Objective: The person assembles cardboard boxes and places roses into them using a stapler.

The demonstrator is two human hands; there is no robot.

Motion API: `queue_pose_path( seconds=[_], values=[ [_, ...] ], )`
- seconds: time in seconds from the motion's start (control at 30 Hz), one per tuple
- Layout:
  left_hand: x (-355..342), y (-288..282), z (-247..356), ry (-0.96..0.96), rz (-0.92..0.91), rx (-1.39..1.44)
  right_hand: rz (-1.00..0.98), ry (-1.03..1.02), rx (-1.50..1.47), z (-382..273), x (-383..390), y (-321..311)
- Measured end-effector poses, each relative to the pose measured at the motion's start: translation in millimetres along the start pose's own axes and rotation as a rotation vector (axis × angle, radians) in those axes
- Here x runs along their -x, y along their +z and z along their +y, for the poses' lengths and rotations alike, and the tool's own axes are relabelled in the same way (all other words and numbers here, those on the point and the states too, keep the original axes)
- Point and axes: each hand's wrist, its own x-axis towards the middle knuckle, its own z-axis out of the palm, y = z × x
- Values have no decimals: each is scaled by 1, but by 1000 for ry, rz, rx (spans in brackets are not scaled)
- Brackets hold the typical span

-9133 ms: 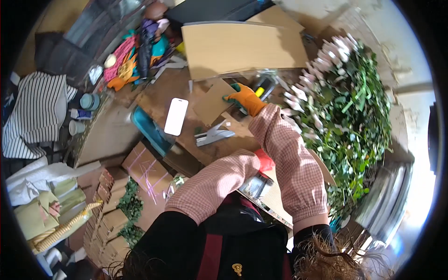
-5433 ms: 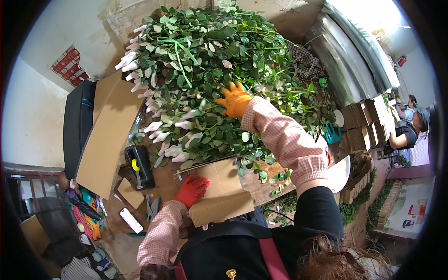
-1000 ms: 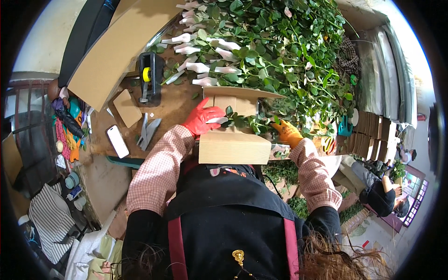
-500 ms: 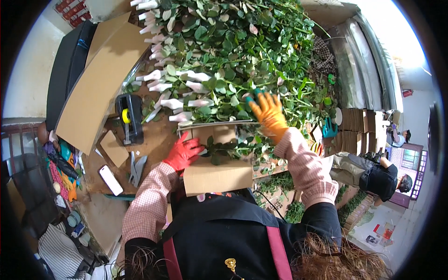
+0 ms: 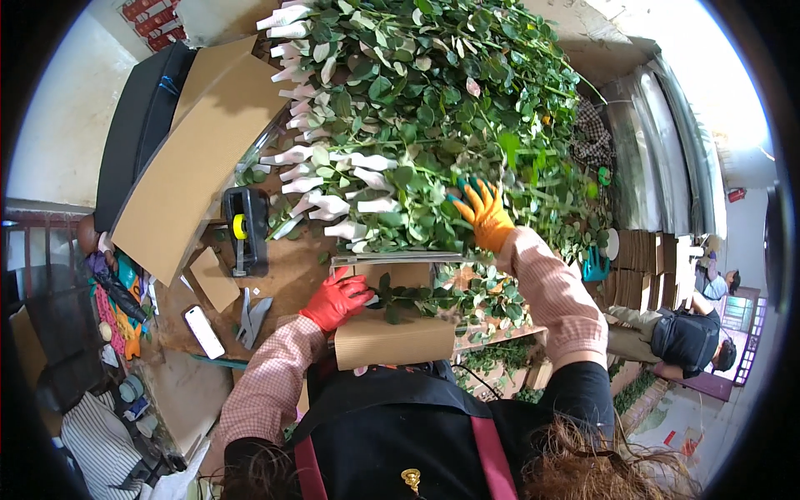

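Leafy stems (image 5: 467,108) lie heaped on our table (image 5: 296,268), white-sleeved heads (image 5: 372,161) toward our left.
Our orange-gloved right hand (image 5: 486,218) spreads its fingers over the heap; our red-gloved left hand (image 5: 337,302) rests at the left end of the cardboard (image 5: 396,343), beside a leafy sprig (image 5: 407,297), fingers bent, though we cannot tell whether they grip anything.

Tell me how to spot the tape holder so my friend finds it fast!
Find the big heap of leafy stems, then look left on the brown table. Right of the long cardboard sheet sits the black tape holder. Its bright yellow roll sets it apart from the small cardboard piece and white phone nearby.
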Motion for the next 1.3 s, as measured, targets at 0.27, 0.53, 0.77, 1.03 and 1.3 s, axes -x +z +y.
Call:
queue_pose_path(
  seconds=[0.27,0.53,0.77,1.03,1.3],
  values=[
    [8,24,-9,18,213,25,483,-83,-334,31,-54,-146],
    [8,38,-17,37,250,-22,-18,-4,-178,1,-171,-147],
    [6,40,-9,-16,234,-78,793,-38,-719,54,-113,-165],
    [10,32,-11,35,205,-82,1228,-352,-652,-9,11,-280],
    [1,47,-14,-165,117,44,1189,-638,-660,-170,14,-320]
  ],
)
